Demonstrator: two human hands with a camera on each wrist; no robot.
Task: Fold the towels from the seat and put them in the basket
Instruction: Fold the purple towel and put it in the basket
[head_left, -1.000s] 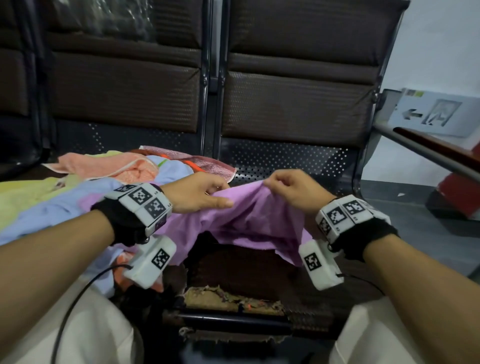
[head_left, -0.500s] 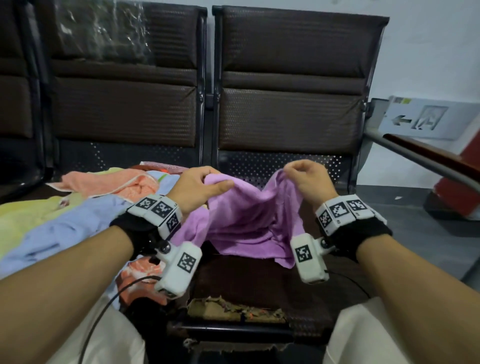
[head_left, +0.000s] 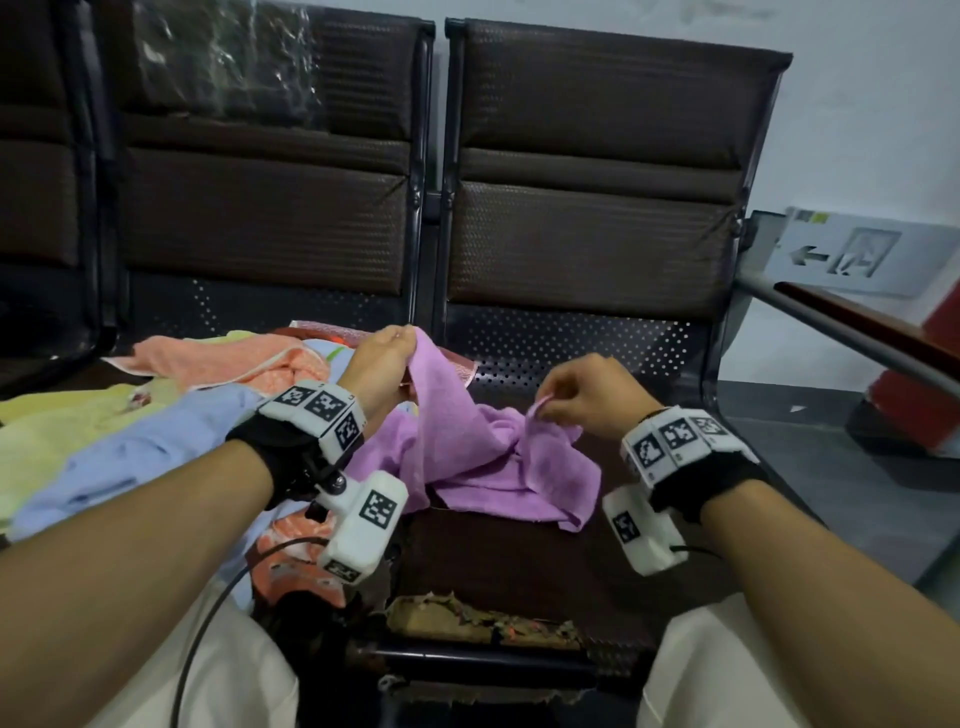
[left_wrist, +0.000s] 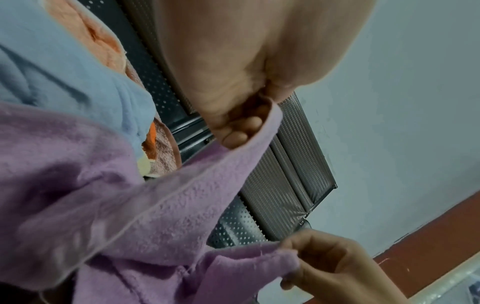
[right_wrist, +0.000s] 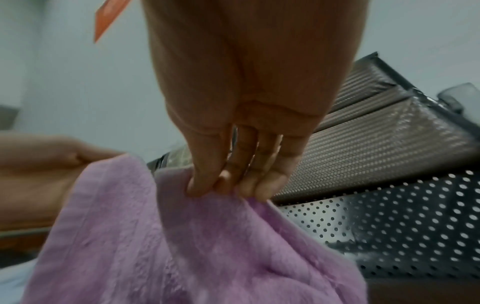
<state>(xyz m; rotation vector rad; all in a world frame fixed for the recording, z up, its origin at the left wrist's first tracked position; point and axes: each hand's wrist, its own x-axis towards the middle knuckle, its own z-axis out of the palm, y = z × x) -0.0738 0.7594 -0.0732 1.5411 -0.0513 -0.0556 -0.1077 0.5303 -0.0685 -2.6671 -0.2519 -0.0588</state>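
**Finding the corners of the purple towel**

Now, from the head view, my left hand (head_left: 382, 358) pinches one corner of the purple towel (head_left: 483, 462) and lifts it above the seat (head_left: 519, 566), so that the cloth can hang and open. My right hand (head_left: 587, 397) pinches another part of the edge, lower and toward the right side of the seat. Between my hands the towel is bunched, and its lower part rests on the seat near the middle. The other towels (head_left: 156, 415), orange, yellow and blue, lie in a pile on the left seat. I do not see the basket in any view.

From the left wrist view, my left fingers (left_wrist: 239, 131) are curled around the hemmed edge, and the hem runs down from them. I hold the hem because it leads to the corners.

From the right wrist view, my right fingertips (right_wrist: 226, 185) grip a fold of the purple cloth against the thumb. I think the towel must first be spread flat before I can fold it.
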